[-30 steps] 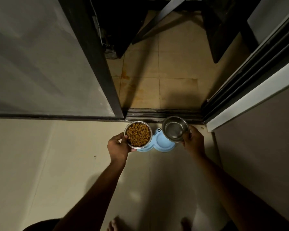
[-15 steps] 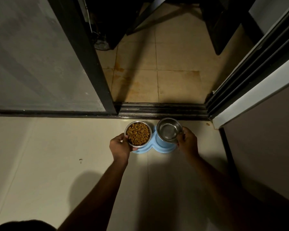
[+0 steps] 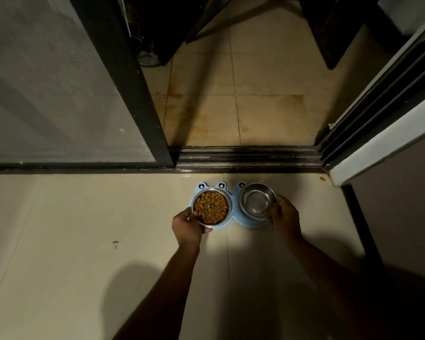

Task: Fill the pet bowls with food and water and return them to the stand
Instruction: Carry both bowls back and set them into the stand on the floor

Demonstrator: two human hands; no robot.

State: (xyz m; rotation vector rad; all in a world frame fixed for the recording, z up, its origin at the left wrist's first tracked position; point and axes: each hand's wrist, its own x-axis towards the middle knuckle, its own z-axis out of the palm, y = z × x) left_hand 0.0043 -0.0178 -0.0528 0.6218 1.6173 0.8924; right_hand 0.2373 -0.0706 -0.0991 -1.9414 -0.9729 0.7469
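Both bowls filled: left hand (image 3: 188, 225) grips kibble bowl (image 3: 211, 207), right hand (image 3: 286, 217) grips water bowl (image 3: 257, 201); seating them in the blue stand (image 3: 233, 204) remains.

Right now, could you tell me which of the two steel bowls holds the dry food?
The bowl in the left hand, the food bowl, is heaped with brown kibble. The other steel bowl, in the right hand, shows only its shiny inside.

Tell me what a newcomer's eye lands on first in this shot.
First the kibble bowl, heaped with golden-brown pellets, held by the left hand over the left half of the blue stand on the pale floor. Next to it, the right hand holds the shiny steel bowl over the stand's right half. Behind them runs the dark sliding-door track.
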